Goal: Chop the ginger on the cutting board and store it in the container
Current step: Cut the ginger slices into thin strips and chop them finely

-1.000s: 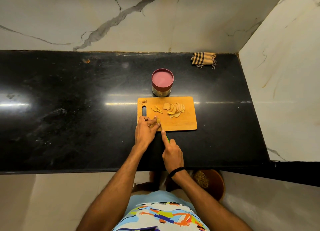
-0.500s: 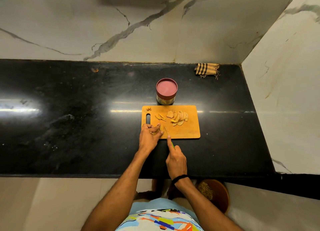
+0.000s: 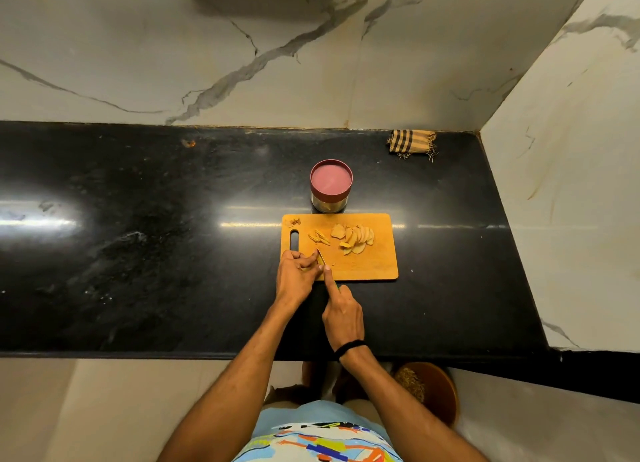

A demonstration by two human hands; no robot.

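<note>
A wooden board (image 3: 367, 264) is shown lying on a black counter (image 3: 138, 236), with its handle slot at the left end. The left hand (image 3: 296, 274) is rested on the board's near left corner, its fingers curled down over a small piece of ginger (image 3: 306, 268), which is pinned against the wood and largely hidden. The right hand (image 3: 343, 314) is closed around a knife (image 3: 322, 259) with a green handle; the index finger is laid along the back of the blade, and the tip is pointed away from the body, just beside the left fingertips. A fan of slices (image 3: 353, 238) is seen near the middle of the board, toward its far edge, and a few thin strips (image 3: 319, 237) lie to their left. Small scraps (image 3: 294, 222) are gathered at the far left corner. A steel container (image 3: 331, 186) with a pink lid in place stands on the counter just behind the board. A striped cloth (image 3: 411, 143) is folded at the back right of the counter, by the marble wall. A dark band is worn on the right wrist.
</note>
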